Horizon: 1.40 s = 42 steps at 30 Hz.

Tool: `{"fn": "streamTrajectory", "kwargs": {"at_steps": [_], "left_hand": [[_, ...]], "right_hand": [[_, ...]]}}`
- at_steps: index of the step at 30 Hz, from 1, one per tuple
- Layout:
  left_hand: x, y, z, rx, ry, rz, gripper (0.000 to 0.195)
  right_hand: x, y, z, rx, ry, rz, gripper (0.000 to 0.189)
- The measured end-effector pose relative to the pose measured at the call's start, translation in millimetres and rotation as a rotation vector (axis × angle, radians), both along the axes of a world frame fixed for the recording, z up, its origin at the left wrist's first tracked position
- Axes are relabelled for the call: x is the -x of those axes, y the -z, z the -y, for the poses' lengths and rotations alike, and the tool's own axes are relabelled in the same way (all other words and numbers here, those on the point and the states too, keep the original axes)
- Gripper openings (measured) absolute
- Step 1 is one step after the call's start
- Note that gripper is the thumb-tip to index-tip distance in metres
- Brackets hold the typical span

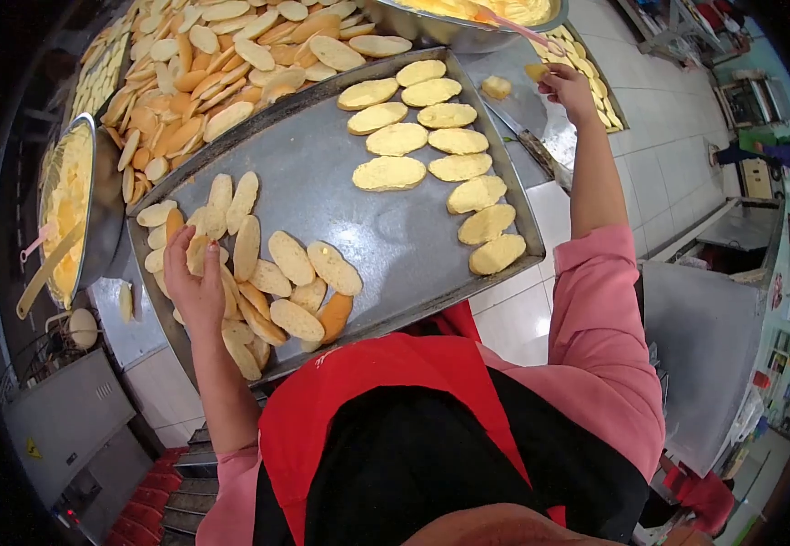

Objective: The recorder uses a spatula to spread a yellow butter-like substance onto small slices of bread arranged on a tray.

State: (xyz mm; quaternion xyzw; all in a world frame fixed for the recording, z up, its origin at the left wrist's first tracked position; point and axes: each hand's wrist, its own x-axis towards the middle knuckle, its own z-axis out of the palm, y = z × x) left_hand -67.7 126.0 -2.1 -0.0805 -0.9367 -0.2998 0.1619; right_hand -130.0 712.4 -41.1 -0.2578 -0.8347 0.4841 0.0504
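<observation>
My left hand [197,283] is over a heap of plain oval bread slices [297,321] at the left end of a metal baking tray [285,184]. Its thumb and fingers are spread, and one slice shows between them. Beyond the tray's far right corner, my right hand [565,89] is raised, pinching a small flat yellow piece [537,72]; I cannot tell whether it is a scraper or food. Slices coated with yellow spread [389,173] lie in two rows along the tray's right side.
A large pile of bread slices [231,61] lies behind the tray. Metal bowls of yellow cream stand at the left [105,184] and far right [429,35]. A knife [534,147] and a bread end [496,87] lie right of the tray. Another person [777,151] stands farther off.
</observation>
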Motion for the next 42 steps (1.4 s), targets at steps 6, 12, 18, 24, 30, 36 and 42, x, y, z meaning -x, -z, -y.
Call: {"fn": "streamTrajectory", "kwargs": {"at_steps": [6,12,18,24,30,36,42], "left_hand": [[1,-3,-7,-0.103,0.021,0.012,0.029],[1,-3,-37,-0.106,0.186,-0.015,0.029],[-16,-6,-67,-0.087,0.321,-0.002,0.028],[-28,-4,-47,-0.150,0.295,0.016,0.026],[-30,-1,-27,-0.167,0.194,0.014,0.025],[-26,6,-12,-0.189,0.131,0.028,0.024],[-19,9,6,-0.281,-0.001,0.027,0.024]], "right_hand": [[-95,-35,33,0.637,-0.016,-0.422,0.024],[-168,-112,203,0.814,-0.693,-0.951,0.016],[-176,-157,304,1.394,-1.118,-1.165,0.016],[-184,-163,342,1.528,-1.130,-1.169,0.023],[-187,-163,363,1.578,-1.004,-1.068,0.031],[-174,-172,359,1.506,-1.265,-0.826,0.032],[-174,-166,335,1.621,-1.198,-0.758,0.032]]}}
